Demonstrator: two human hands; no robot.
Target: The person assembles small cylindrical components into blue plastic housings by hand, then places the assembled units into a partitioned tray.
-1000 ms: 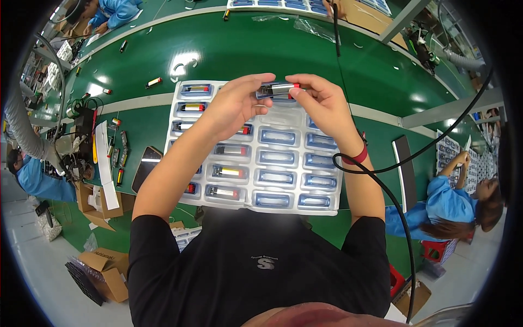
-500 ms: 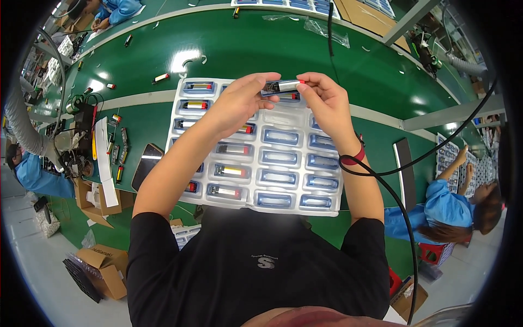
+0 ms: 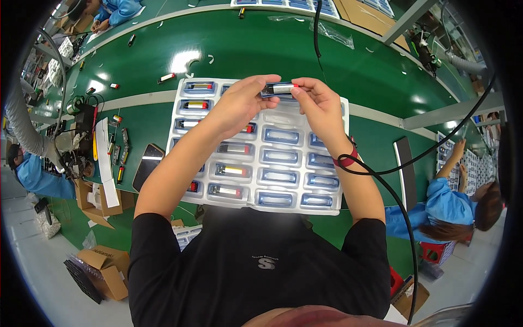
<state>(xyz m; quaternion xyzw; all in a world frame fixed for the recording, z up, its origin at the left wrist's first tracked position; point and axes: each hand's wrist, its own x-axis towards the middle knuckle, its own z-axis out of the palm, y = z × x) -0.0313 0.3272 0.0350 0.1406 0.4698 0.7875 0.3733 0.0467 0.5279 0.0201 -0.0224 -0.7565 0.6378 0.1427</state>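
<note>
Above the far half of a white plastic tray (image 3: 253, 188), my left hand (image 3: 237, 109) is closed around a clear blue case (image 3: 265, 95). Fingers of my right hand (image 3: 321, 108) pinch at the red-ended end of a small silver battery-like unit (image 3: 282, 88) lying in or against that case; how deep it sits is hidden by the fingers. Tray pockets on the left hold blue cases with similar units, such as a silver one with a red end (image 3: 224, 191). Those on the right hold blue cases without units, like one blue case (image 3: 280, 135).
Loose units (image 3: 166, 78) lie on the green belt (image 3: 229, 46) beyond the tray. At left are a phone (image 3: 148, 166), white strips (image 3: 106, 163) and an open carton (image 3: 90, 199). A black cable (image 3: 400, 163) crosses my right forearm. Co-workers in blue sit around.
My right hand has shifted slightly left, with the silver unit's red end now nearer my left hand. Loose units on the far belt have drifted a little to the right.
</note>
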